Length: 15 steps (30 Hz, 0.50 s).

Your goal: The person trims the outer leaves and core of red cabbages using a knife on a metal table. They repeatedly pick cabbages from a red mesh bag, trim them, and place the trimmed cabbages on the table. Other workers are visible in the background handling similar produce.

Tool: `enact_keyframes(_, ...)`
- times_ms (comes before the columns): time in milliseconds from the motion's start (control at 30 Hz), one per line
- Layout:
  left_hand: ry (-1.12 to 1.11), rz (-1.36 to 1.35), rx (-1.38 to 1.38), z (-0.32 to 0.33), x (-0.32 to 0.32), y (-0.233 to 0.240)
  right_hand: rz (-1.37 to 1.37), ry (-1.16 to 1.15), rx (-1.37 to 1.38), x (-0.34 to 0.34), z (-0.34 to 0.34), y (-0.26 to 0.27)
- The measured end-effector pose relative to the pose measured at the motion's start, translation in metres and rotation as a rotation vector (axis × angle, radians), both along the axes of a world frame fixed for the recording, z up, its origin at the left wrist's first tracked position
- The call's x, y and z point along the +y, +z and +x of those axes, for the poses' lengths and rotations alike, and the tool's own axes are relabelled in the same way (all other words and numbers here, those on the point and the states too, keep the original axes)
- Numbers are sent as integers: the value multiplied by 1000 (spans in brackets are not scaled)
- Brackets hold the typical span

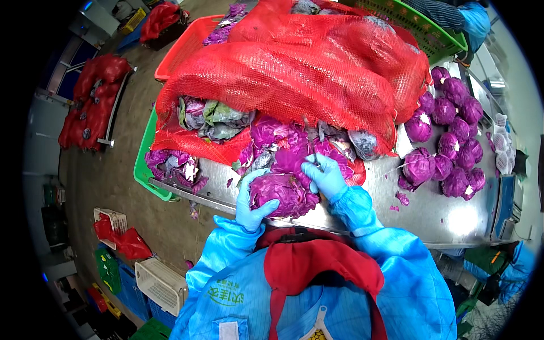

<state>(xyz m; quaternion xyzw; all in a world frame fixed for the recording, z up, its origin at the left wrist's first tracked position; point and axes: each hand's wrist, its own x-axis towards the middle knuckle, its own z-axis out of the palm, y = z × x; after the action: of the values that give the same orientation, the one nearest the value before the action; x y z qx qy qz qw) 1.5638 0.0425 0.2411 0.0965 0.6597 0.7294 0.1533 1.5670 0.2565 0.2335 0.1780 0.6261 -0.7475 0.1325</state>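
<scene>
My gloved left hand (251, 204) grips a red cabbage head (278, 194) from its left side, thumb across the near face. The cabbage is held close in front of me at the steel table's near edge, with loose outer leaves on its right. Beside those leaves is my gloved right hand (325, 175), its fingers curled. Something small and dark shows at its fingertips, but what it holds is unclear. Just beyond both hands lie loose purple cabbage leaves (293, 155). A large red mesh sack (289, 76) of cabbages spreads behind them, with untrimmed heads (225, 119) showing at its opening.
Several trimmed red cabbages (444, 110) cover the right of the steel table (382, 221). White foam netting (502, 144) lies beyond them. A green crate (146, 170) stands at the left edge and a red crate (187, 46) behind. Another person's blue sleeve (476, 25) shows far right.
</scene>
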Motion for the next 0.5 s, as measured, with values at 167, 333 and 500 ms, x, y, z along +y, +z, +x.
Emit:
enact_keyframes(167, -29, -25, 10, -4, -4, -5, 532, 333, 631, 3, 6, -3)
enact_keyframes(333, -25, -118, 68, -2, -3, -7, 632, 328, 577, -5, 12, -5)
enact_keyframes(500, -8, -120, 136, 0, 2, -9, 616, -92, 528, -12, 2, -28)
